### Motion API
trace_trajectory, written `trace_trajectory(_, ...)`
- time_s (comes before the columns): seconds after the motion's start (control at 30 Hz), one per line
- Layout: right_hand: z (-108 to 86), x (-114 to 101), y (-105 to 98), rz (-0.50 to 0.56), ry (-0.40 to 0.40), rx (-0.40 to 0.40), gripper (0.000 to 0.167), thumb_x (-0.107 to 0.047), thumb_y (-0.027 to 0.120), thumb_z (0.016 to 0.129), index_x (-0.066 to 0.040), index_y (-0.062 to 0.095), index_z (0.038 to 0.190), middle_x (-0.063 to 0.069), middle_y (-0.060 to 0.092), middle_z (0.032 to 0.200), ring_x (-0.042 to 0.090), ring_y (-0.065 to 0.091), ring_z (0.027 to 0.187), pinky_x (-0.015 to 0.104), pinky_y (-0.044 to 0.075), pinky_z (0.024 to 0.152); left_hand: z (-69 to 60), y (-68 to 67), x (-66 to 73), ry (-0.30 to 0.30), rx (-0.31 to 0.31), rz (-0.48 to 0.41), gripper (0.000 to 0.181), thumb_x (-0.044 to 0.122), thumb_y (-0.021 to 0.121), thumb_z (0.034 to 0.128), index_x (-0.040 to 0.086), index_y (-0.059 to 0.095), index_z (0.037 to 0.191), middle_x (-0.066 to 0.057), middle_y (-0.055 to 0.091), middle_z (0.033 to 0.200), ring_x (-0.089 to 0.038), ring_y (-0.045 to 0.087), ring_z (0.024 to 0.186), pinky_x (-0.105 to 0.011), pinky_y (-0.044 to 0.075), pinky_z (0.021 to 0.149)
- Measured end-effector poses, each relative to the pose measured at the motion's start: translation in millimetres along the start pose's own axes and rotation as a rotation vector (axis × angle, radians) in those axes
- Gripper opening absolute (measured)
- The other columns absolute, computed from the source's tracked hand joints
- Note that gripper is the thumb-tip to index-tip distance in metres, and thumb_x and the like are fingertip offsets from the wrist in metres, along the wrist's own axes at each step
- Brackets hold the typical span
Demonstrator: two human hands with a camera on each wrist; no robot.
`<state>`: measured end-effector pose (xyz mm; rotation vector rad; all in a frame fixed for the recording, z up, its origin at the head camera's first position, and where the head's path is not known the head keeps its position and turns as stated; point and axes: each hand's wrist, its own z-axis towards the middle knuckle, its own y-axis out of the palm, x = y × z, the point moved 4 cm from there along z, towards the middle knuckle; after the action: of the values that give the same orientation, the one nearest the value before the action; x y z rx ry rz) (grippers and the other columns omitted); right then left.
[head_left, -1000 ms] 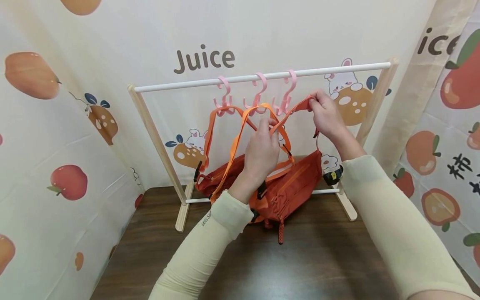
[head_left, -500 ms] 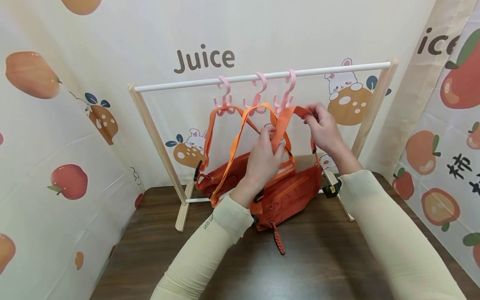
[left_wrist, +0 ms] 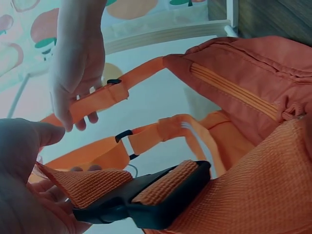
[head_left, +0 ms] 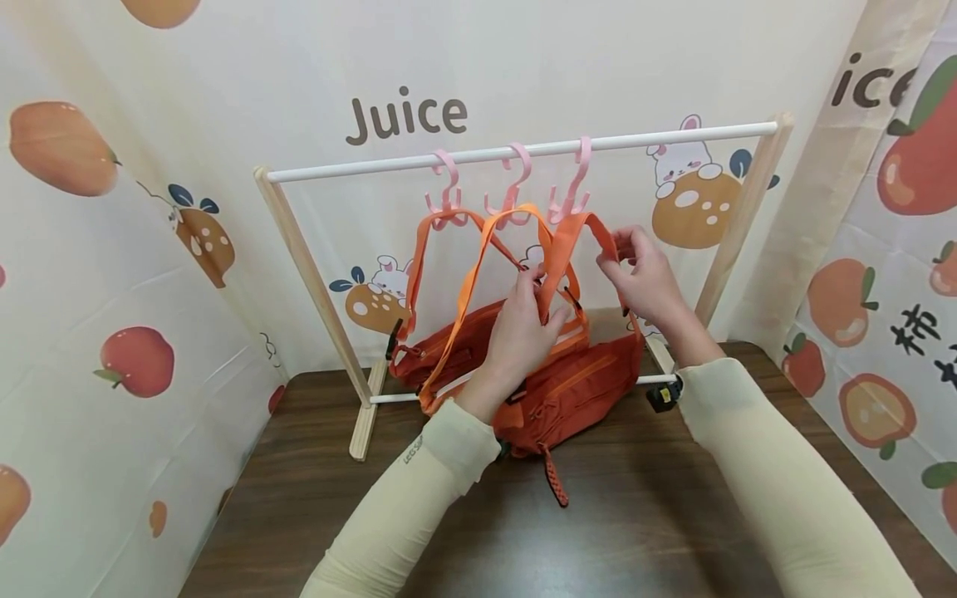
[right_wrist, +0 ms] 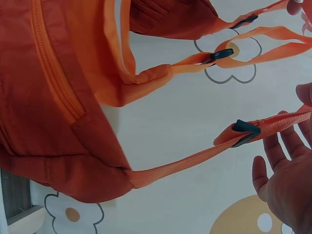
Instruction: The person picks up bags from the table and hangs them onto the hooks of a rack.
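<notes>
A rust-red zipped bag point(head_left: 579, 390) hangs in front, tilted, its cord pull touching or close to the table. Its wide orange strap point(head_left: 562, 253) arches up at the rightmost pink hook point(head_left: 570, 199); the contact there is hard to make out. My left hand point(head_left: 519, 332) holds the strap's left side between thumb and fingers, just above a black buckle point(left_wrist: 161, 197). On the other side, my right hand point(head_left: 646, 274) has the strap between thumb and fingers, close to a black slider point(right_wrist: 245, 130).
Another rust-red bag point(head_left: 449, 353) hangs behind on the left, its strap at the left pink hook point(head_left: 447, 187). An orange strap point(head_left: 467, 291) loops at the middle hook point(head_left: 513, 187). The white rod point(head_left: 336, 169) joins wooden posts point(head_left: 314, 286). Below is a brown table point(head_left: 478, 540).
My right hand has come down, and the strap, earlier stretched out sideways to it, now forms an arch by the right hook. My left hand has slipped slightly lower. The front bag has swung a little.
</notes>
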<state>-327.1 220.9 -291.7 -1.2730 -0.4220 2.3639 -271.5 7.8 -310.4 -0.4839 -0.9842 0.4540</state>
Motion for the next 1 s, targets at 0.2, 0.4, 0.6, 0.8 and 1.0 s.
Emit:
trace_trajectory(0.2, -10.1, 2.8, 1.9, -0.004, -0.020, -0.012, 0.044, -0.025, 0.072, 0.101, -0.002, 0.052, 0.133, 0.020, 0.062, 0.119, 0.028, 0.055, 0.110, 0.056, 0.037, 0.102, -7.4, -0.6, -3.9, 0.017, -0.004, -0.022, 0.064, 0.031, 0.076, 0.1007, 0.010, 0.043, 0.152, 0.000, 0.060, 0.101, -0.018, 0.052, 0.066, -0.033, 0.042, 0.058)
trace_trajectory(0.4, -23.8, 6.8, 1.4, 0.003, -0.020, -0.004, 0.055, -0.021, 0.076, 0.099, 0.000, 0.047, 0.140, 0.023, 0.057, 0.131, 0.035, 0.051, 0.124, 0.063, 0.034, 0.106, -15.4, -2.9, -8.3, 0.012, 0.007, -0.028, 0.069, 0.040, 0.078, 0.0979, 0.009, 0.044, 0.150, 0.003, 0.059, 0.107, -0.014, 0.055, 0.075, -0.032, 0.048, 0.064)
trace_trajectory(0.6, -40.2, 3.5, -0.5, -0.016, -0.094, 0.063, 0.061, -0.014, 0.079, 0.094, 0.005, 0.046, 0.142, 0.021, 0.053, 0.138, 0.039, 0.046, 0.132, 0.065, 0.034, 0.108, -24.1, -9.5, -11.9, 0.018, 0.010, -0.053, 0.075, 0.047, 0.077, 0.0965, 0.012, 0.044, 0.153, 0.005, 0.059, 0.108, -0.010, 0.059, 0.084, -0.031, 0.054, 0.073)
trace_trajectory(0.8, -56.3, -0.5, -2.2, -0.058, -0.137, 0.095, 0.063, -0.013, 0.081, 0.092, 0.003, 0.049, 0.143, 0.021, 0.051, 0.141, 0.039, 0.043, 0.134, 0.063, 0.033, 0.107, -38.4, -19.0, -16.6, 0.003, -0.011, -0.044, 0.075, 0.051, 0.076, 0.0958, 0.015, 0.044, 0.154, 0.000, 0.060, 0.118, -0.015, 0.060, 0.096, -0.035, 0.055, 0.078)
trace_trajectory(1.0, -72.6, -11.8, -3.5, -0.075, -0.199, 0.097, 0.064, -0.010, 0.081, 0.090, 0.001, 0.048, 0.144, 0.022, 0.050, 0.141, 0.037, 0.043, 0.130, 0.058, 0.032, 0.102, -51.0, -29.7, -18.6, 0.030, -0.002, -0.020, 0.069, 0.049, 0.076, 0.0959, 0.019, 0.047, 0.151, 0.000, 0.060, 0.126, -0.021, 0.063, 0.108, -0.039, 0.055, 0.086)
